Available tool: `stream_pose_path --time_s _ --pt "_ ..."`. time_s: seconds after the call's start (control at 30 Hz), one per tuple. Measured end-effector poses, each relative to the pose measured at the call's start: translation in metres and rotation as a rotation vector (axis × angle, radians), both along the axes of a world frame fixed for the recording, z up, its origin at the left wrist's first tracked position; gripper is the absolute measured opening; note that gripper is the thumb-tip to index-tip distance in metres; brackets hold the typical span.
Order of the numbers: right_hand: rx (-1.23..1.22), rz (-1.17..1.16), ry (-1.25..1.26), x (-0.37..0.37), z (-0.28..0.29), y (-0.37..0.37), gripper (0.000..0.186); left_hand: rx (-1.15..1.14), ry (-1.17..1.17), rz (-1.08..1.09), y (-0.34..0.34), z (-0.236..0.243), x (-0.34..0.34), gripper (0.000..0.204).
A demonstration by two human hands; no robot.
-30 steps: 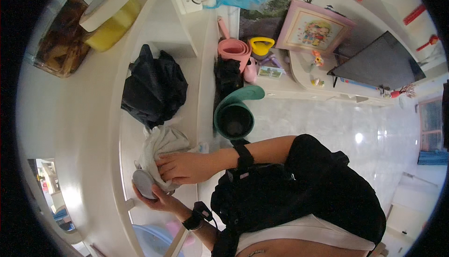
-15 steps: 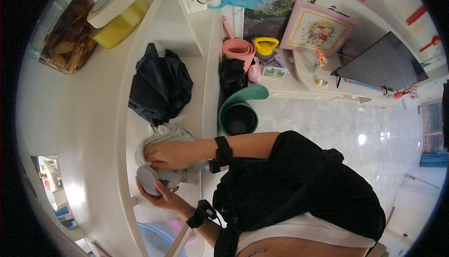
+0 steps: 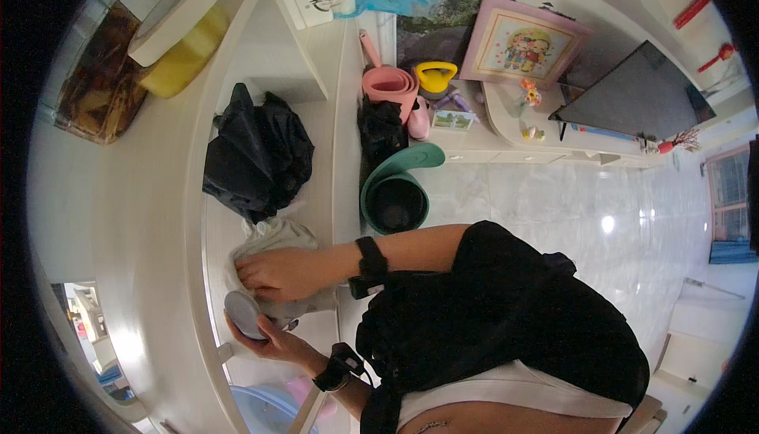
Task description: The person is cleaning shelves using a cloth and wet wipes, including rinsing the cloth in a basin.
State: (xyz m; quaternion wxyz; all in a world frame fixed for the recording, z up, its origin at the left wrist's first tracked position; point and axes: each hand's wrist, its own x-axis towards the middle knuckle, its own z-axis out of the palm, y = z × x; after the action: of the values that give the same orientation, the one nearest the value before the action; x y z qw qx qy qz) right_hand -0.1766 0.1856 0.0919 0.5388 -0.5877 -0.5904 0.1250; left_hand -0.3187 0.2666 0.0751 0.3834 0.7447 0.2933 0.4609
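My left hand [image 3: 267, 342] has its fingers wrapped around a grey object with a smooth, oval end [image 3: 245, 314]; I cannot make out its exact kind. Just above it, my right hand [image 3: 273, 273] grips a crumpled off-white cloth [image 3: 281, 235] with curled fingers, and the fingertips are partly hidden in its folds. The cloth lies on a pale shelf and bunches against the grey object. More of the bundle shows between my two hands, mostly covered by them. A black crumpled bag [image 3: 261, 149] rests on the same shelf beyond the cloth.
Along the left runs a white cabinet panel [image 3: 150, 220] bearing a clear container [image 3: 99, 78] and tape rolls [image 3: 178, 35]. A blue basin [image 3: 265, 410] sits below my left hand. Green rolled mat [image 3: 399, 197], pink rolled mat [image 3: 391, 82] and yellow kettlebell [image 3: 436, 76] stand beyond.
The view has shifted slightly. My right hand has pressed a little lower over the cloth, closer to the grey object. Both hands keep their hold.
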Motion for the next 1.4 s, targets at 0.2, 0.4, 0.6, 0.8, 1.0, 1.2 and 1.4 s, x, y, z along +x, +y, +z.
stream_pose_path --time_s 0.2,0.4,0.6,0.8,1.0,1.2,1.4 --pt "-0.025 -0.040 0.100 0.003 -0.004 0.018 0.029 0.053 0.026 0.039 -0.004 0.006 0.000 0.057" --pt "0.054 -0.106 -0.198 -0.010 -0.013 0.001 0.031 0.060 -0.019 0.013 0.000 -0.003 0.001 0.057" --pt "0.132 -0.035 -0.079 -0.003 -0.011 0.013 0.031 -0.019 -0.012 0.018 0.001 0.002 -0.003 0.062" --pt "0.037 -0.002 0.065 0.012 -0.012 0.032 0.030 -0.061 -0.047 0.020 -0.009 0.006 0.005 0.057" --pt "-0.114 0.074 0.131 0.012 -0.006 0.020 0.031 0.008 -0.018 0.029 -0.004 0.004 0.003 0.055" --pt "0.174 -0.128 -0.102 -0.005 -0.014 -0.021 0.029 0.045 -0.005 0.045 0.000 0.002 0.004 0.054" --pt "0.169 0.035 -0.256 -0.007 -0.014 -0.035 0.027 0.050 -0.022 0.025 0.000 0.004 0.004 0.055"
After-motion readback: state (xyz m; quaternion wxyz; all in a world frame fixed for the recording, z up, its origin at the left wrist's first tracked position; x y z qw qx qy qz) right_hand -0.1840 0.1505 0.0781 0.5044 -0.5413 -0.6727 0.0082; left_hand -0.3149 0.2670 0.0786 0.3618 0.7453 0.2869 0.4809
